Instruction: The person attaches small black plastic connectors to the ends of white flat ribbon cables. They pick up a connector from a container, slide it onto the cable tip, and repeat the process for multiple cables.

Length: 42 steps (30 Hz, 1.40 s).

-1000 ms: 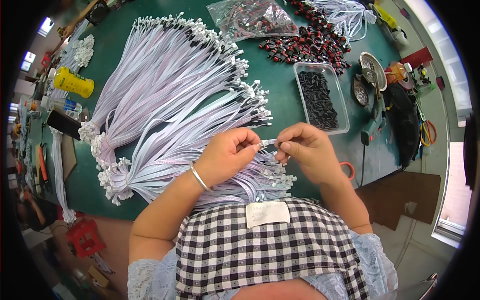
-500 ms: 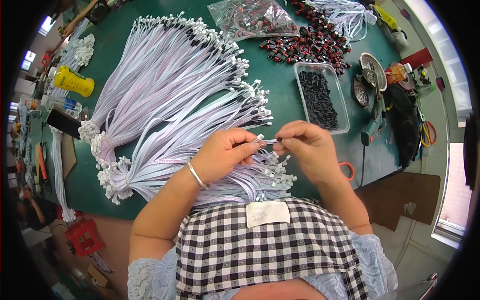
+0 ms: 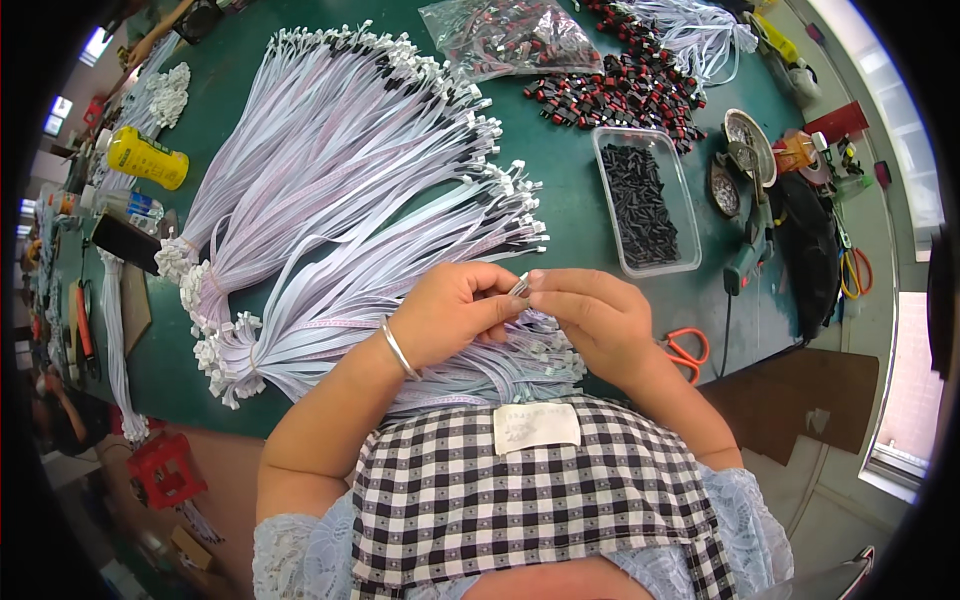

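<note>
Both hands have drawn closer together since a second ago, fingertips now meeting over the small white cable end [image 3: 519, 286] that was held further right before. From the head view, the left hand [image 3: 452, 312] pinches that connector from the left and the right hand [image 3: 588, 318] grips it from the right, just above the pile of flat ribbon cables [image 3: 340, 190] on the green table [image 3: 560, 150]. A clear tray of black parts [image 3: 645, 200] sits well apart, orange scissors [image 3: 685, 350] near the right wrist.
</note>
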Motion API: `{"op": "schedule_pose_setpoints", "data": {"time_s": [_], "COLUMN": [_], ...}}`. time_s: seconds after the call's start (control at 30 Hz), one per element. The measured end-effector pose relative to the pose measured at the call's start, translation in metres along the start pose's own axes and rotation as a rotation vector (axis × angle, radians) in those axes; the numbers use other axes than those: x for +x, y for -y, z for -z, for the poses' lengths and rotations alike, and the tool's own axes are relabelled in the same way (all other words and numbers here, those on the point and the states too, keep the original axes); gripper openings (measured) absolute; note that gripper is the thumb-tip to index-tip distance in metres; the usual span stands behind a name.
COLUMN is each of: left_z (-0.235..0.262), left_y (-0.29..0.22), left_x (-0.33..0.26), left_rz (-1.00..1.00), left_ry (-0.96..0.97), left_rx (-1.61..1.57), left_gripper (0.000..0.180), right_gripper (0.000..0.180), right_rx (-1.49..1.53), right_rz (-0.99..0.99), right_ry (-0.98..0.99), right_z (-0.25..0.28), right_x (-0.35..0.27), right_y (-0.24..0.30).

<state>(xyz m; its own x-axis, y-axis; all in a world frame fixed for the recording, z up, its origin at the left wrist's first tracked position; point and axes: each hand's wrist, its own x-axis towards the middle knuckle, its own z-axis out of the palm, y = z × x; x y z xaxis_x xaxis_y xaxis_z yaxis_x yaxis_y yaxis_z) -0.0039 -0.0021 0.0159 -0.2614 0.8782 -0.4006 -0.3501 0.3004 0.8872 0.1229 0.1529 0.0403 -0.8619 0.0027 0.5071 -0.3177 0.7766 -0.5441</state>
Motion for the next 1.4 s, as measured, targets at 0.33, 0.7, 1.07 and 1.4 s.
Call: {"op": "schedule_pose_setpoints", "data": {"time_s": [0.33, 0.7, 1.07, 1.4], "left_z": [0.0, 0.0, 0.002, 0.002], "left_y": [0.002, 0.004, 0.004, 0.004], "left_x": [0.001, 0.004, 0.004, 0.004], "left_rz": [-0.018, -0.026, -0.015, -0.02], "left_ry": [-0.035, -0.055, -0.029, -0.028], "left_rx": [-0.099, -0.149, -0.176, -0.193], "left_gripper": [0.014, 0.013, 0.015, 0.013], "right_gripper": [0.02, 0.014, 0.013, 0.012], "right_rx": [0.169, 0.5, 0.711, 0.652], "right_rz": [-0.314, -0.767, -0.877, -0.819], "right_ry": [-0.021, -0.064, -0.155, -0.11], "right_z": [0.001, -0.004, -0.01, -0.015], "right_x": [-0.005, -0.011, -0.011, -0.014], "right_y": [0.005, 0.002, -0.001, -0.003]}}
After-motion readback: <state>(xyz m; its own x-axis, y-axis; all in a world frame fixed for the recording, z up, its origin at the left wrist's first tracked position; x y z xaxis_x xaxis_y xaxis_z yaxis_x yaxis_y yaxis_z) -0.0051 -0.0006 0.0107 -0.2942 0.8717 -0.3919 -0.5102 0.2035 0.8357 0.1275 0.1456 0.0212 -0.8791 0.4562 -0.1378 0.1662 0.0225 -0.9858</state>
